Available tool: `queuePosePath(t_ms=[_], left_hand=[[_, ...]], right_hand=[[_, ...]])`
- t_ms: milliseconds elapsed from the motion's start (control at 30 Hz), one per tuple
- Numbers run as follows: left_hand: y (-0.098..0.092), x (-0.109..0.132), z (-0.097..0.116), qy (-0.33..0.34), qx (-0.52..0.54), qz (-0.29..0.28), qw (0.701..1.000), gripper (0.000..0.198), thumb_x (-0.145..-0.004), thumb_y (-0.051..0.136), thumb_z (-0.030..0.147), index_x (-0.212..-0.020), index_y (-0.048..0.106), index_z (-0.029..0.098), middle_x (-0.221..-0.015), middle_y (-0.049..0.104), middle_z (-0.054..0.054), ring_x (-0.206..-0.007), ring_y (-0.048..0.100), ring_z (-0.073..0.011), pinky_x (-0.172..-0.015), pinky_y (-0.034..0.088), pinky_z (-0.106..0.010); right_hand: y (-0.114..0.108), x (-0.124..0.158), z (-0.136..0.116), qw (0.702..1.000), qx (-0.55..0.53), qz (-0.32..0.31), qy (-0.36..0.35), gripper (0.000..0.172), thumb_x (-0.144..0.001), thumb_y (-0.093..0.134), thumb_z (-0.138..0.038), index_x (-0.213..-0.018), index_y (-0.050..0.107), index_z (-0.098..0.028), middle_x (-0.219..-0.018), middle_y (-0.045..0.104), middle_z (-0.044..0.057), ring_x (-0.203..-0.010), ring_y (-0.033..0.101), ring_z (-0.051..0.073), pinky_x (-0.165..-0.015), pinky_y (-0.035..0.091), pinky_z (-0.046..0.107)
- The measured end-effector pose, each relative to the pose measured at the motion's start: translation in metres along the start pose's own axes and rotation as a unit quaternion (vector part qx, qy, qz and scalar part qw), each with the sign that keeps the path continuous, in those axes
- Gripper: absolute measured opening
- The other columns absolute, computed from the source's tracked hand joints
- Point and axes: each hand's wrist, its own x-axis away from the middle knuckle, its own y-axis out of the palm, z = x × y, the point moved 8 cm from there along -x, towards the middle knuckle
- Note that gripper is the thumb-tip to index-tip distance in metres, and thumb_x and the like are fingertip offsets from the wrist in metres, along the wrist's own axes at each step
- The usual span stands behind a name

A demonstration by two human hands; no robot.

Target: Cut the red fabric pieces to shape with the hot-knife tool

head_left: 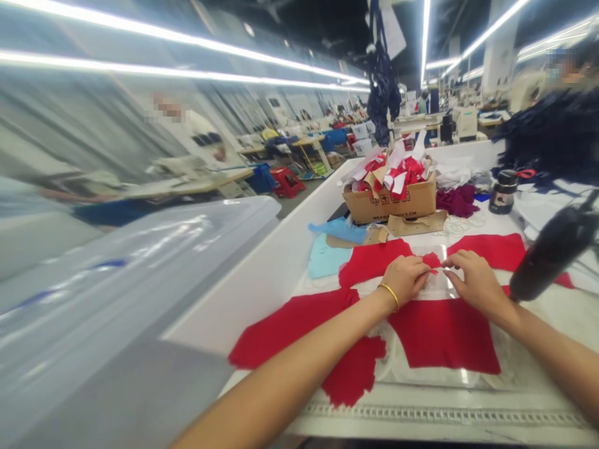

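My left hand (406, 279), with a yellow bangle at the wrist, is closed on a small red fabric scrap (431, 259) above the worktable. My right hand (475, 280) faces it from the right, thumb and forefinger drawn into a pinch beside the scrap; what lies between those fingertips is too small to make out. Just below the hands lies a flat red fabric panel (447, 337) on a clear sheet. Another red piece (374, 262) reaches under my left hand, and one more (496, 249) lies behind my right. A larger red piece (290, 324) is partly hidden by my left forearm.
A cardboard box (393, 202) heaped with red and white scraps stands behind the fabric. Light blue cloth (327, 255), maroon cloth (458, 199) and a dark flask (504, 193) are nearby. A black cylindrical object (552, 249) juts in at right. The table's white side wall (262, 293) runs left.
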Motion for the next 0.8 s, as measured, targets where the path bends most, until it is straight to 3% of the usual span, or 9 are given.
queuePosePath(t_ms=[367,800], left_hand=[[-0.005,0.009,-0.005,-0.017,0.024,0.018,0.999,0.018,-0.098,0.059,0.019,-0.096,0.076,0.020,-0.085,0.070,-0.004,-0.082,0.066,-0.0185,-0.078,0.047,-0.029],[-0.007,0.011,-0.006,-0.021,0.033,0.021,0.999,0.018,-0.099,0.058,0.021,-0.098,0.076,0.020,-0.083,0.068,-0.004,-0.084,0.066,-0.0185,-0.079,0.047,-0.029]], right_hand=[[0.017,-0.007,-0.016,0.996,0.082,-0.017,-0.027,0.011,-0.093,0.067,-0.018,-0.099,0.074,-0.023,-0.095,0.071,0.007,-0.094,0.060,0.023,-0.076,0.035,0.034],[0.023,-0.011,-0.017,0.997,0.071,0.002,-0.040,0.013,-0.095,0.063,-0.017,-0.091,0.074,-0.023,-0.090,0.071,0.005,-0.088,0.059,0.021,-0.074,0.031,0.032]])
